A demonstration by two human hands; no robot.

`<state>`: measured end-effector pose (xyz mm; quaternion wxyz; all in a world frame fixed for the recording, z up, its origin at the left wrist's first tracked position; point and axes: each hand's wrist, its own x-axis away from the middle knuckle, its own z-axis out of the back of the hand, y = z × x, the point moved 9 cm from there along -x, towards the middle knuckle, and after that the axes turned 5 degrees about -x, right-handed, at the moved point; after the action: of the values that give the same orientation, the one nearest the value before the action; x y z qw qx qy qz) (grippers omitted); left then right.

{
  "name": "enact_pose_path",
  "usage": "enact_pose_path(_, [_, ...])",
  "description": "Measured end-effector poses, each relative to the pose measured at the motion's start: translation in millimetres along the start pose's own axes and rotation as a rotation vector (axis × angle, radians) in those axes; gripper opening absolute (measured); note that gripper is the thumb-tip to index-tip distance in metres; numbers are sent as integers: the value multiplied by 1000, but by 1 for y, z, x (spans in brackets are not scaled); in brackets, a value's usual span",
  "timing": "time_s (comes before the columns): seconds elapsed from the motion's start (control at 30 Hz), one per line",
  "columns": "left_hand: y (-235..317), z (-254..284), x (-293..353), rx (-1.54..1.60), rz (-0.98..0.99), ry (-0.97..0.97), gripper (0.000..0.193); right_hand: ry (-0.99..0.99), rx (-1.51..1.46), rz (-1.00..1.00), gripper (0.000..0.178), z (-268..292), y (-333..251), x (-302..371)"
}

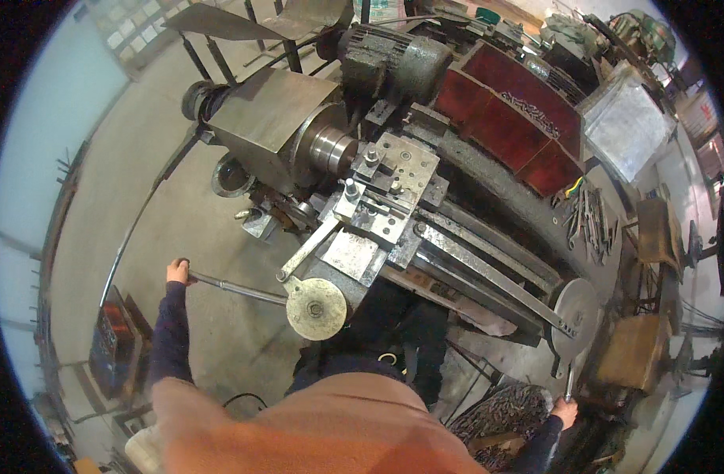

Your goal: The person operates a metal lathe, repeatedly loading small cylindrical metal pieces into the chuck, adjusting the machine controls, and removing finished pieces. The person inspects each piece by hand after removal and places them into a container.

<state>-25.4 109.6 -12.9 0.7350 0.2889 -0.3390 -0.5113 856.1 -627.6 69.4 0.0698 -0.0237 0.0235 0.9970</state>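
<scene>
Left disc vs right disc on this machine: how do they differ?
Colour: the left disc is pale yellowish, the right disc grey.
Outline in view: the left disc looks nearly round, the right disc a tall oval.
Linkage: the left disc meets a short flat link, the right disc a long flat bar.
Shared: both have gripped levers, left lever in left hand, right lever in right hand.

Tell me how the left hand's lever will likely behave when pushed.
The lever looks like straight metal, so probably stiff. Seemingly joined to the round disc, it would likely swing rather than come free. Its smooth shine may feel slippery.
</scene>
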Motion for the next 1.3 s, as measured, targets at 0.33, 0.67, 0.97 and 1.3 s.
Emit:
enact_pose_path(0.33, [109,-144,-59,-1034,-632,-68,42,-3,315,-120,57,31,-43,-100])
enact_pose_path(0.67, [74,-234,-90,-921,-212,-140,33,171,-240,70,53,26,-26,0])
enact_pose_path(0.97, [80,-230,-86,-1149,-470,-498,32,54,-818,522,38,137,-174,6])
enact_pose_path(1.3, [233,-56,-53,-795,-849,27,22,-331,-868,1831,40,273,-565,330])
